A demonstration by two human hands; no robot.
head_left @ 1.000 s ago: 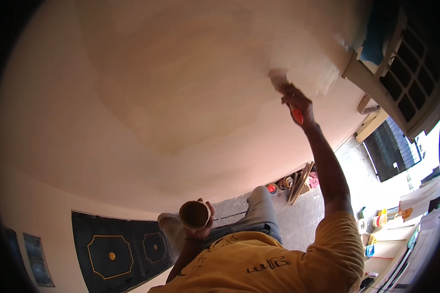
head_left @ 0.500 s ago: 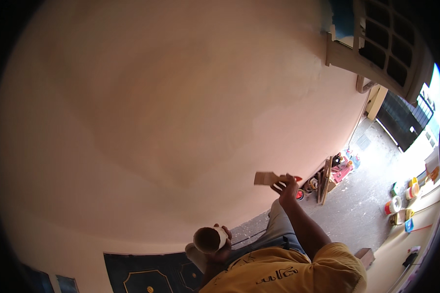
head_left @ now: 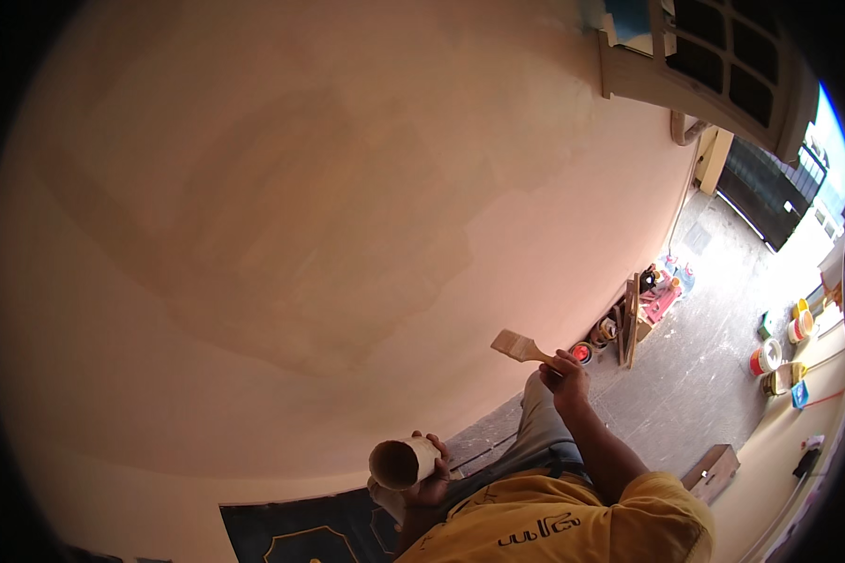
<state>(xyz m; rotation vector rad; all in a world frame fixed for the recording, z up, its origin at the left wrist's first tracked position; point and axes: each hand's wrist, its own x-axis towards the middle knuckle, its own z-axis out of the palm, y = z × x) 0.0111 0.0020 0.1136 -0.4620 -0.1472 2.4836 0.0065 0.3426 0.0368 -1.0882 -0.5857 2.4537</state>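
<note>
1. right hand (head_left: 565,373) closed around the wooden handle of a flat paintbrush (head_left: 521,348), bristles pointing left and a little up, held clear of the wall (head_left: 282,216).
2. left hand (head_left: 432,474) wrapped around a small paint cup (head_left: 402,463), fingers curled over its side, open mouth tilted toward the camera (contents too dark to make out).
3. cup low and near the body, to the left of the brush; brush higher and further right, the two well apart.
4. peach-toned wall filling most of the view, with a duller patch across its middle.
5. far right on the grey floor (head_left: 714,375): paint buckets (head_left: 768,357), leaning wooden boards (head_left: 631,319), a dark gate (head_left: 770,202) beyond.
6. yellow shirt (head_left: 554,521) at the lower edge.
</note>
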